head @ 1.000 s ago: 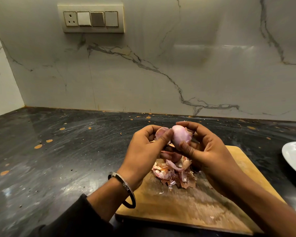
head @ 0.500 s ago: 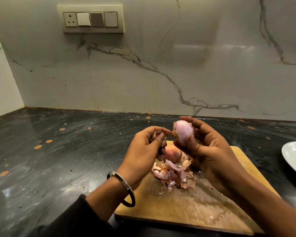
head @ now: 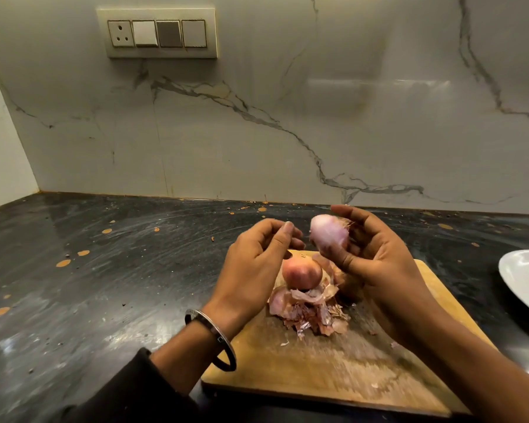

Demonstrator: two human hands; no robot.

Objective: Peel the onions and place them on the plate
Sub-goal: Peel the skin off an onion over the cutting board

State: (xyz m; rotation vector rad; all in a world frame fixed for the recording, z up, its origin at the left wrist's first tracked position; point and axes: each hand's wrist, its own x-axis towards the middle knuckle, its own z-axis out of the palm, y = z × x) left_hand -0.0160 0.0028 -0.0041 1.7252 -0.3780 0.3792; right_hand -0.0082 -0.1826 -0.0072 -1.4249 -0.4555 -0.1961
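Note:
My right hand [head: 376, 261] holds a pale, mostly peeled onion [head: 329, 231] up above the wooden cutting board [head: 333, 370], fingers and thumb curled round it. A flake of dry skin still clings to its far side. My left hand [head: 254, 264] hovers just left of it, thumb and fingers loosely curled and a small gap away from the onion; I see nothing pinched between them. An unpeeled reddish onion [head: 301, 273] sits on the board below, on a heap of peels [head: 310, 311]. The white plate [head: 526, 279] lies at the right edge.
The board lies on a dark speckled counter [head: 104, 285] that runs back to a marble wall. A switch panel [head: 158, 33] is mounted high on the wall. Small peel flakes dot the board and counter.
My right hand has lifted the peeled onion up and slightly right. My left hand has come off the onion, its pinched skin no longer visible, uncovering the unpeeled onion below.

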